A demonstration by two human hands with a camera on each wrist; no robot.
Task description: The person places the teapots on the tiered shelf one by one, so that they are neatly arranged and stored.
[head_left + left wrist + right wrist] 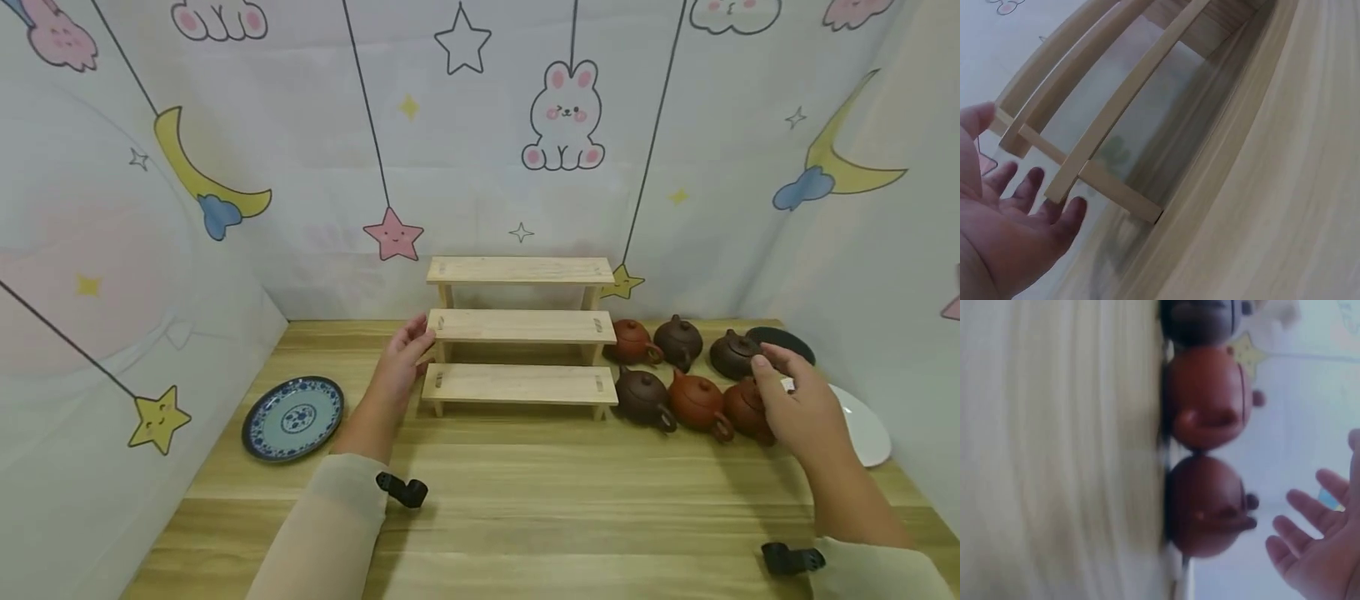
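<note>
Cartoon-printed cloth (480, 150) backs the desk (525, 508). Near its back edge stands a rack (517, 383), the left hand (400, 362) at its left end, fingers loosely spread. Teapots (696, 400) cluster toward the back right corner, the right hand (806, 408) near them, unclenched.

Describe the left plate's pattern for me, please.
The plate is pale blue with a blue-and-white floral border and centre, clearest in the head view.

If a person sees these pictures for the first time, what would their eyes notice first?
Most likely the three-step shelf, standing towards the back of the table, near its middle. Next, the six red and dark teapots, grouped to its right, near the right hand. The blue plate also stands out, at the left.
</note>
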